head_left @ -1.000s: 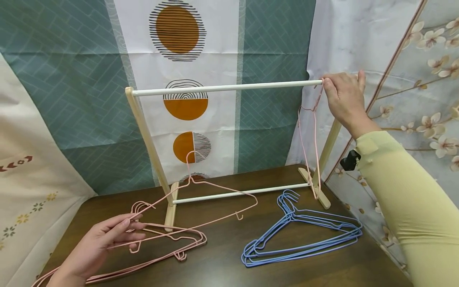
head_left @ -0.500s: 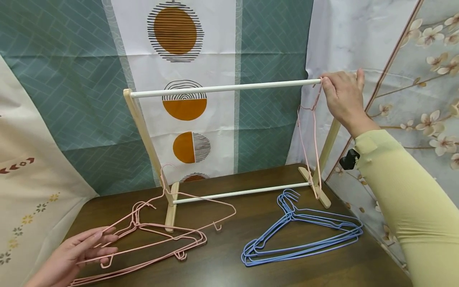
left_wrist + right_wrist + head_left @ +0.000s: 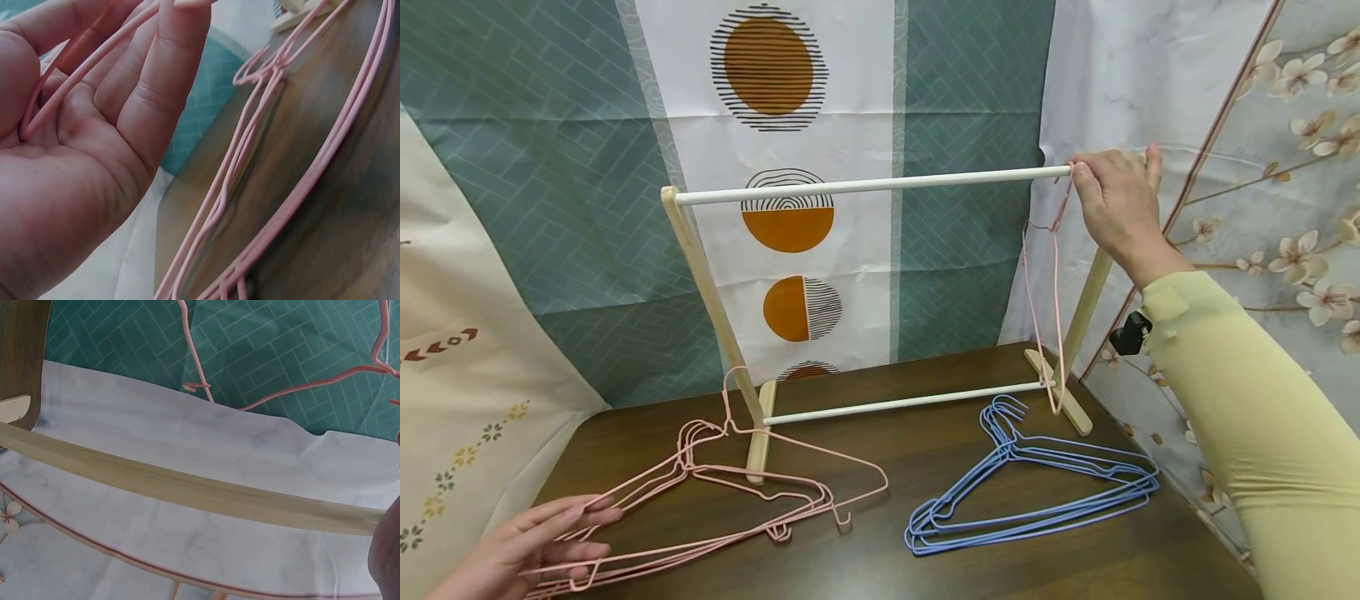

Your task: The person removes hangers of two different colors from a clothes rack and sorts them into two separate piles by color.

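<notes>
At the lower left of the head view my left hand [image 3: 523, 546] pinches one end of a pink wire hanger [image 3: 726, 400], whose hook points up and away. In the left wrist view its wire [image 3: 87, 65] runs between thumb and fingers. It overlaps a flat stack of pink hangers [image 3: 312, 172] on the table. My right hand [image 3: 1116, 196] grips the top right corner of a clothes rack [image 3: 872, 182], thumb in front and some fingers hidden behind. Right beside that thumb, another pink hanger [image 3: 1056, 283] hangs from the bar's right end, seen edge-on.
Several blue hangers [image 3: 1006, 450] lie stacked on the brown table [image 3: 865, 533], right of the middle. The rack has wooden legs [image 3: 707, 283] and a white lower bar [image 3: 910, 402]. Patterned cloths [image 3: 970, 250] hang behind and at both sides.
My left hand has moved left and down with the pink hanger, bringing it over the pink stack. The right hand stays at the rack corner; the hanging hanger swings slightly.
</notes>
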Demonstrator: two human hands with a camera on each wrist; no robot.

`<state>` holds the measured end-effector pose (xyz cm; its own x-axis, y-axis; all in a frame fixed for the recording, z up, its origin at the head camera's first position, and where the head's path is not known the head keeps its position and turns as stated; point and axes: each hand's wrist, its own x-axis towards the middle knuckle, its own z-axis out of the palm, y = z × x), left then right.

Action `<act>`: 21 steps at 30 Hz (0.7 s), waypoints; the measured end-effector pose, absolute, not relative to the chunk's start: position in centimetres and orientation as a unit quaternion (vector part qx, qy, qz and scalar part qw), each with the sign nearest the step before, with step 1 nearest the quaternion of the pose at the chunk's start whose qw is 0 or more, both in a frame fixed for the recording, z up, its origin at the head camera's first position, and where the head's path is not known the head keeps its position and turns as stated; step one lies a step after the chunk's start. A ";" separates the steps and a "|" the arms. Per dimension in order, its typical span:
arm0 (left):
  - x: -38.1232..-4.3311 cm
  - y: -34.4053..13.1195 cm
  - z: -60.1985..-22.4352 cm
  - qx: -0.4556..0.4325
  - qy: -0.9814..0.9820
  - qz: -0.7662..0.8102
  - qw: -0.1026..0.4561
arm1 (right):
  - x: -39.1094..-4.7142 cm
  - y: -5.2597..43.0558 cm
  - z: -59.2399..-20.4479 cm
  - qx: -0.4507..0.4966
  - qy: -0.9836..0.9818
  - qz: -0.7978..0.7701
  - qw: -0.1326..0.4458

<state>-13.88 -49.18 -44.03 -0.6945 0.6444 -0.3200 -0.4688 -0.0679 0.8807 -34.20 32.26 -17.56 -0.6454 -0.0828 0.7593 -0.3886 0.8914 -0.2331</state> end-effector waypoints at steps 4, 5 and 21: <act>-13.3 -50.7 -44.4 0.058 0.574 0.718 0.389 | -34.2 32.3 -17.6 0.135 -0.887 0.191 0.399; -13.2 -51.1 -44.5 0.052 0.575 0.717 0.391 | -34.2 32.3 -17.6 0.136 -0.887 0.191 0.399; -14.4 -55.5 -44.6 -0.006 0.674 0.655 0.341 | -34.1 32.4 -17.6 0.135 -0.888 0.189 0.396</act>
